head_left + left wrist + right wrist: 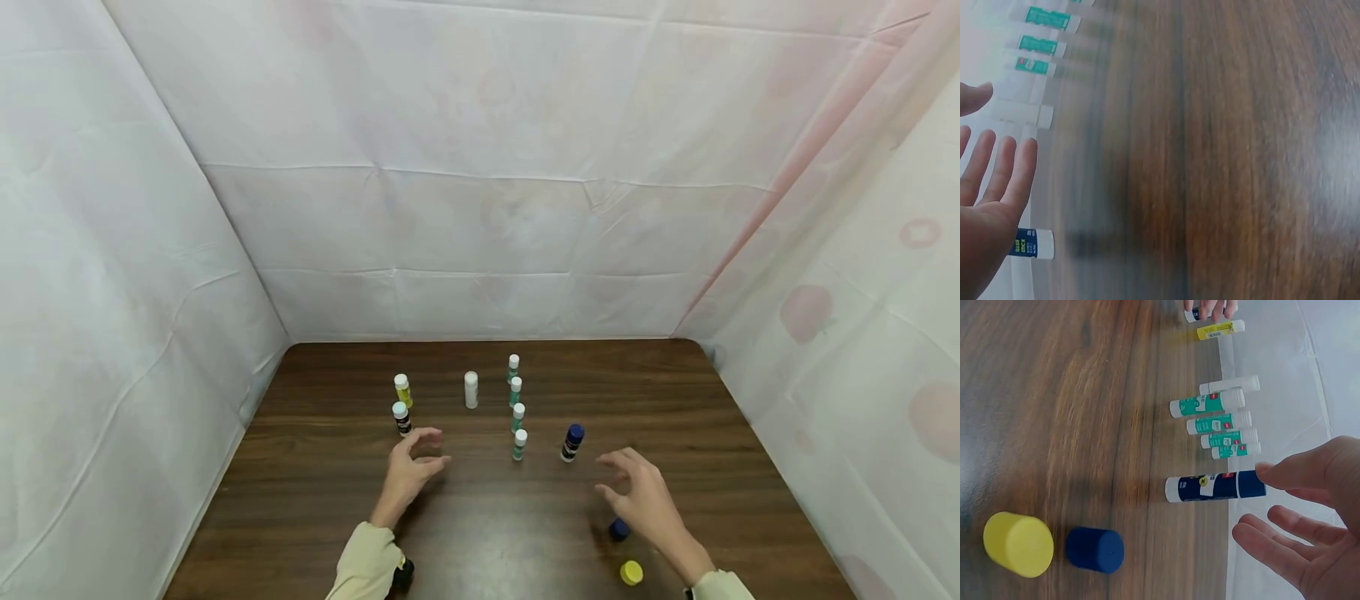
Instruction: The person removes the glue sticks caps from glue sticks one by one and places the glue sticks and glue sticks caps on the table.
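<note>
My left hand (pixel 411 471) is held with fingers apart and nothing between them, just in front of a dark blue glue stick (pixel 402 421) with a white top. Behind that one stands a yellow glue stick (pixel 403 392), also white-topped. My right hand (pixel 637 492), fingers loosely bent and holding nothing, hovers right of an upright navy glue stick (pixel 572 443) with its blue cap on. In the right wrist view the thumb overlaps the top of this navy stick. Below the right hand, a loose blue cap (pixel 1095 549) and a loose yellow cap (pixel 1019 544) lie on the table.
Several green glue sticks (pixel 518 418) with white caps stand in a row down the middle of the wooden table (pixel 487 525). An all-white stick (pixel 471 390) stands left of them. White patterned cloth (pixel 480 225) hangs behind and along both sides.
</note>
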